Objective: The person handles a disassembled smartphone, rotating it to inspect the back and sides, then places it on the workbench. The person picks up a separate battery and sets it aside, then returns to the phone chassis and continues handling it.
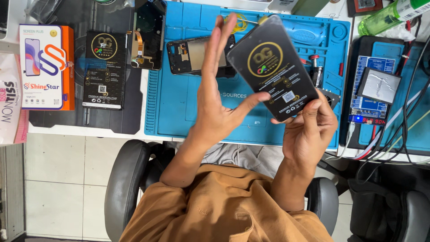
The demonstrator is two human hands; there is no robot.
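Note:
My right hand (309,130) grips the lower edge of a flat black package (271,67) with a gold ring emblem, holding it tilted above the blue work mat (179,107). Beside it, my left hand (217,89) is raised with flat, straight fingers. Its thumb touches the package's lower left edge. Behind the left hand, an opened phone body (190,56) lies on the mat, partly hidden by the fingers.
A second black package (104,69) and a white-and-orange box (45,67) lie at the left on a dark mat. A detached phone screen (148,33) lies between them and the blue mat. At the right are a blue power unit (374,89), cables and a green bottle (389,15).

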